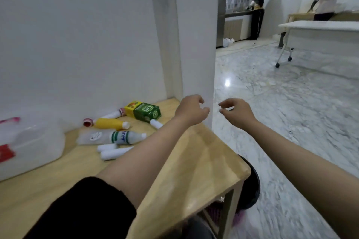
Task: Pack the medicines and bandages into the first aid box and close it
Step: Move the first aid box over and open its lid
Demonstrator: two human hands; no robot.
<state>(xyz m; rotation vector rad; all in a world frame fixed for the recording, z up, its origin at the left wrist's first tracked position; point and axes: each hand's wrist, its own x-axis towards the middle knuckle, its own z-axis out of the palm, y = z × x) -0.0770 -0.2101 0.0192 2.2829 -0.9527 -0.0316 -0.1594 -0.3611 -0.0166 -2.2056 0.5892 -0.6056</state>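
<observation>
Clear plastic first aid box [29, 147] sits far left on the wood table [194, 161], w/ bottles [110, 123], bandage rolls [109, 151] & a green carton [148, 112] lying loose just right of it. Left hand [191, 110] hangs over the table's far corner, right hand [236, 111] past the edge over the floor. Both half-curled, holding nothing.

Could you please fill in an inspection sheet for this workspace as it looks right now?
Surface: light wooden table set against a white wall.
Job's things: translucent first aid box at the table's left; yellow bottle, clear bottle with a green label, white bandage rolls, green carton and yellow carton all lie outside it.
Clutter: nothing seen on the table beyond the supplies.
Grippers: left hand and right hand raised, fingers curled, both empty.
Cables: nothing seen.
Surroundings: marble floor, wheeled table, two people in the background.
</observation>
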